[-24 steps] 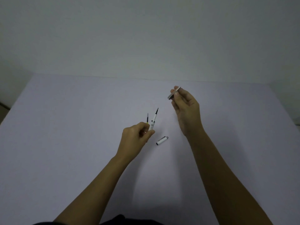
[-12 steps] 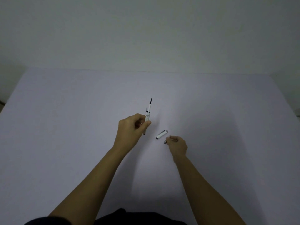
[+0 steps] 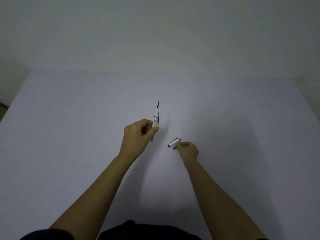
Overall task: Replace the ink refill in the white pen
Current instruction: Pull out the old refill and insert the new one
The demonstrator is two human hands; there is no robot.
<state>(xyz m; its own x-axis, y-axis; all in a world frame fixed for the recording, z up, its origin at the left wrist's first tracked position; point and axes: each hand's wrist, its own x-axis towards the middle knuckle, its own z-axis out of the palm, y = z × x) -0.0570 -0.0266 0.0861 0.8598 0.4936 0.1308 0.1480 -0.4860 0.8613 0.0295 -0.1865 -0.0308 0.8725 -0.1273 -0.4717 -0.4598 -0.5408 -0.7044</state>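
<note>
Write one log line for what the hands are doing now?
left hand: holds white pen, tip up | right hand: low on table, small dark part in fingers, beside white cap

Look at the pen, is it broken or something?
Not broken, just taken apart. The left hand holds the white pen with its dark tip up, and a thinner stick beside it, likely a refill. A short white pen piece lies on the table by the right hand. Nothing spilled.

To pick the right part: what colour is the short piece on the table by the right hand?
White, dark at the ends; head view.
</note>
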